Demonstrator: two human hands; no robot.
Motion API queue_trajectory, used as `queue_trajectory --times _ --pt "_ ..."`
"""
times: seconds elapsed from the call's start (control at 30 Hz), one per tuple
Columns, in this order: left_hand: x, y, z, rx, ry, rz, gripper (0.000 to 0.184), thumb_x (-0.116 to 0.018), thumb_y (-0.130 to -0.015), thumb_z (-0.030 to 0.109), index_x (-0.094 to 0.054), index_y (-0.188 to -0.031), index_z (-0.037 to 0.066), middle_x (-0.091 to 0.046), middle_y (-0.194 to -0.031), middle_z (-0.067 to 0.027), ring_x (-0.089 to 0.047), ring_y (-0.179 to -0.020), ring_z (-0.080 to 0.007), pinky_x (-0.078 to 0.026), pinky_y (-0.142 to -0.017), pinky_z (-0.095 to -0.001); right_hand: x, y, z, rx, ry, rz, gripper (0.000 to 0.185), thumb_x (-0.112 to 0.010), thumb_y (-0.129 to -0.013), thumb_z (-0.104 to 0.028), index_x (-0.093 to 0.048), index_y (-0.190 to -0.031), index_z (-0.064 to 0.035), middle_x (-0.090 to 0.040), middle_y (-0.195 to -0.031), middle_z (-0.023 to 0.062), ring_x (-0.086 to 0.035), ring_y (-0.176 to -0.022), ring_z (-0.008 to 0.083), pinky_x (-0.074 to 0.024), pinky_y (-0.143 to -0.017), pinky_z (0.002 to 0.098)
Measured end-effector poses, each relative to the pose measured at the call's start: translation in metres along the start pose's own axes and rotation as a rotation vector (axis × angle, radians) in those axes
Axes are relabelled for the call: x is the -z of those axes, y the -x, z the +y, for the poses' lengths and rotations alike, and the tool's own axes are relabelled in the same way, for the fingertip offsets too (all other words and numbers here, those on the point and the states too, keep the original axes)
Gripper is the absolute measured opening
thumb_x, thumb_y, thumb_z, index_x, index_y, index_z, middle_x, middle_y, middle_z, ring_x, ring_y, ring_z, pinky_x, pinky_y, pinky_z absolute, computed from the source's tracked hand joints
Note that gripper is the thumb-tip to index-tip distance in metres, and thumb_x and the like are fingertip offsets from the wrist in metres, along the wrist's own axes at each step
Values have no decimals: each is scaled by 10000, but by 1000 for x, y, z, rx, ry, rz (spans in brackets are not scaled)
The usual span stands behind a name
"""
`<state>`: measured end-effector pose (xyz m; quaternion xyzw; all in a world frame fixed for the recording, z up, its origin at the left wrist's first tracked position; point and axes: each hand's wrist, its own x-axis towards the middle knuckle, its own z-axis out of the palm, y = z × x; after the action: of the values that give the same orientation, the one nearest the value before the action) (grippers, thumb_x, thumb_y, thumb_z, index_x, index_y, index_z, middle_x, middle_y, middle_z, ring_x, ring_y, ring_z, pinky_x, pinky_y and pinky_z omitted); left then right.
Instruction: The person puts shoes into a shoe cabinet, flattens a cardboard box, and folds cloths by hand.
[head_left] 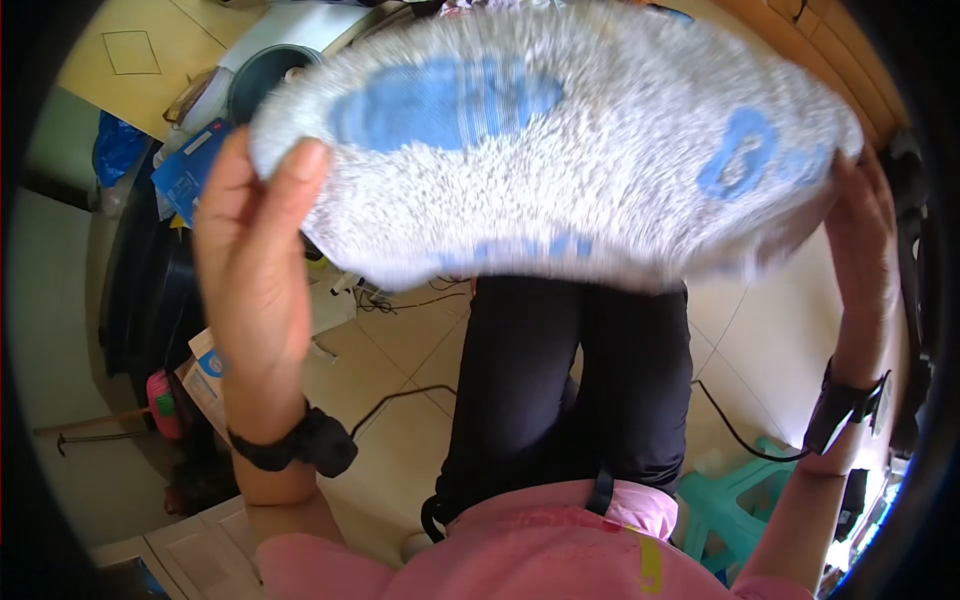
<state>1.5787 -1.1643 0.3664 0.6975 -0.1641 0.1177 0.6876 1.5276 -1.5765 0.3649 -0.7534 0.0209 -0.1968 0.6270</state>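
Note:
A speckled grey-and-white piece of cloth (600,190) is stretched between my two hands, raised above my lap and blurred by motion. It bears a blue plaid patch and a blue ring-shaped mark; whether it is a garment I cannot tell. My left hand (255,250) pinches its left end, thumb in front and fingers partly behind. At the opposite end my right hand (865,235) grips the edge, with most of its fingertips hidden. Each wrist wears a black band with a cable.
Beneath the cloth are my legs in black trousers (520,380), over a tiled floor (400,360). A green plastic stool (735,510) stands at lower right. On the left are a dark bucket (270,85), a blue box (190,165) and a cardboard box (205,370). Loose cables (390,300) lie on the floor.

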Motion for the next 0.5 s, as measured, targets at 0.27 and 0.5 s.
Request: queue_trajectory --times 0.27,0.5 --pt "22 93 -16 387 -352 -233 462 -788 -706 102 -593 -1108 -14 -656 -1052 -75 -602 -999 -163 -439 -916 -310 9 97 33 -273 309 -13 490 -635 -885 -360 -570 -1164 37 -656 -944 81 -604 -865 161 -474 -792 286" --pt "-4 167 -74 666 -70 -117 412 -742 -802 176 -578 -1130 -12 -643 -999 -56 -597 -891 -132 -479 -799 -287 -25 159 83 -442 95 -146 563 -778 -786 -325 -567 -1139 60 -666 -1000 98 -608 -930 144 -480 -827 300"
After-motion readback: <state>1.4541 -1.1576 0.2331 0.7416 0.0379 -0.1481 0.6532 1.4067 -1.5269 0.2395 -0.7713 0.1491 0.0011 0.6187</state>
